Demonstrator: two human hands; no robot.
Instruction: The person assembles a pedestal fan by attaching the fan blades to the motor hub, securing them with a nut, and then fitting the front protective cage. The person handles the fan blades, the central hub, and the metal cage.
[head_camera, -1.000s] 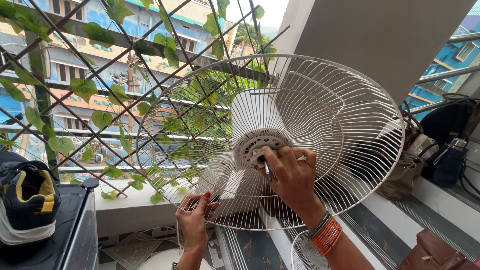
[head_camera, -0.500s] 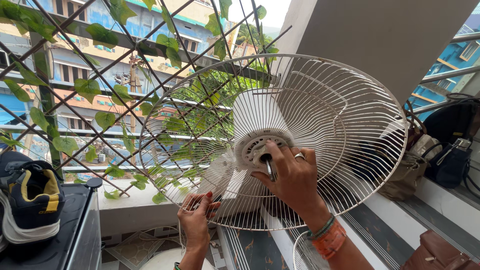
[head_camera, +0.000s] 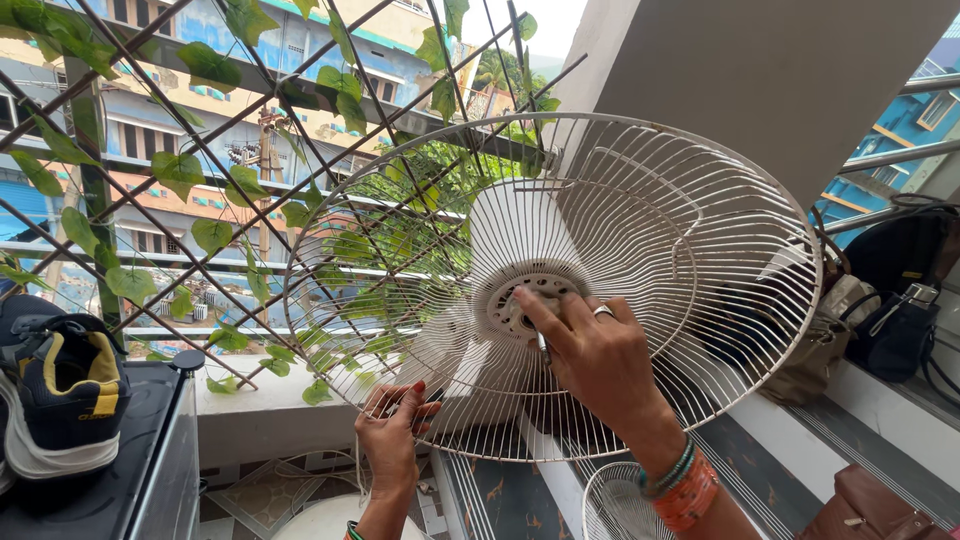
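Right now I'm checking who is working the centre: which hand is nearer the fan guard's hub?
Right. The right hand rests on the hub, fingers touching it. The left hand grips the guard's lower rim, well away from the hub.

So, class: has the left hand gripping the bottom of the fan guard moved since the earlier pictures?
No. The left hand grips the same low wires of the fan guard, in the same spot above the patterned floor tiles.
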